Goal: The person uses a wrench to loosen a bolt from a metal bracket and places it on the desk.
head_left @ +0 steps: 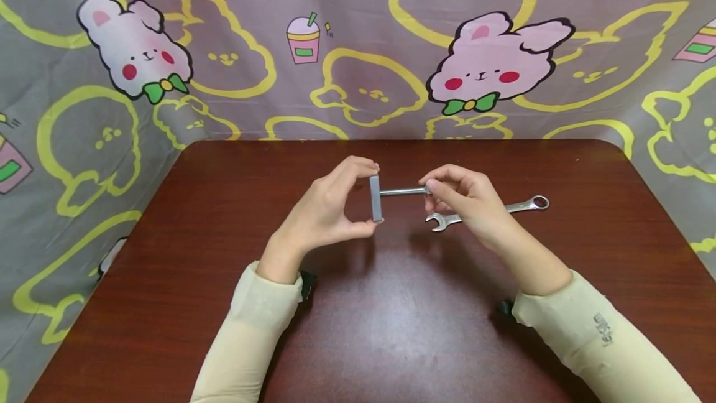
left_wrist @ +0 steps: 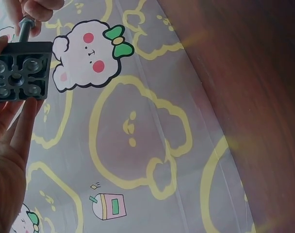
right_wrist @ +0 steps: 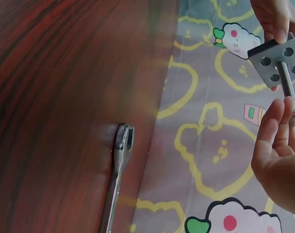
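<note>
My left hand (head_left: 330, 207) pinches a square grey plate (head_left: 376, 198) by its edges, thumb below and fingers on top. In the left wrist view the plate (left_wrist: 21, 73) shows a ribbed face with a round hole in each corner and one in the middle. A metal bolt (head_left: 403, 191) stands out level from the plate's middle toward the right. With thumb and fingertips my right hand (head_left: 464, 194) holds the bolt's head end. In the right wrist view the bolt (right_wrist: 286, 80) meets the plate's smooth face. Both are held up above the table.
A combination wrench (head_left: 526, 206) lies on the dark red wooden table (head_left: 391, 328), partly hidden behind the right hand; its open end points left, its ring end right. A cartoon-printed cloth (head_left: 369, 30) hangs round the table's back and sides.
</note>
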A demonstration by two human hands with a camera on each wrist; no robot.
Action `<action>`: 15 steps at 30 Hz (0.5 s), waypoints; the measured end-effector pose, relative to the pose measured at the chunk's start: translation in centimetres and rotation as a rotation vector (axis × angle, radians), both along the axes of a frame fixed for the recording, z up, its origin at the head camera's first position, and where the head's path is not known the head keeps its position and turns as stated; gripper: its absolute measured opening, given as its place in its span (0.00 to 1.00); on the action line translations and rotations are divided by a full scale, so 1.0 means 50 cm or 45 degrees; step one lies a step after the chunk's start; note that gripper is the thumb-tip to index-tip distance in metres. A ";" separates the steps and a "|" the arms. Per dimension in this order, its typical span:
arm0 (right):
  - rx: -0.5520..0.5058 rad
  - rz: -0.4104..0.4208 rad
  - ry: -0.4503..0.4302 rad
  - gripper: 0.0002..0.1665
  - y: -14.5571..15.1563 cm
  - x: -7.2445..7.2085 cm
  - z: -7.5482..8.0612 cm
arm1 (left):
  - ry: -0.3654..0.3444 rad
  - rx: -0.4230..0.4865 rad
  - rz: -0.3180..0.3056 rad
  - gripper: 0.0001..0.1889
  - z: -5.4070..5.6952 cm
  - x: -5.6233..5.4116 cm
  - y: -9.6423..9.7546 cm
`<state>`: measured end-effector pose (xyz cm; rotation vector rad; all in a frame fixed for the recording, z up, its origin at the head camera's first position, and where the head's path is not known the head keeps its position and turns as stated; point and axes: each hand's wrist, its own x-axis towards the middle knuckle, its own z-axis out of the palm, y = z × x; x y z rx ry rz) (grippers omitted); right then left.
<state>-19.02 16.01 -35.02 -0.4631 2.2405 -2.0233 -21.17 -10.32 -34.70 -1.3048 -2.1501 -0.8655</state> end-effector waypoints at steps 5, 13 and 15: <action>-0.056 -0.032 -0.002 0.08 -0.006 0.003 0.000 | 0.002 -0.005 0.017 0.33 0.000 -0.003 -0.001; -0.194 0.027 -0.002 0.17 -0.011 0.007 -0.007 | -0.013 0.001 0.025 0.34 -0.002 -0.007 -0.002; -0.236 0.023 0.006 0.17 -0.014 0.008 -0.008 | -0.020 -0.001 0.023 0.34 -0.003 -0.007 -0.001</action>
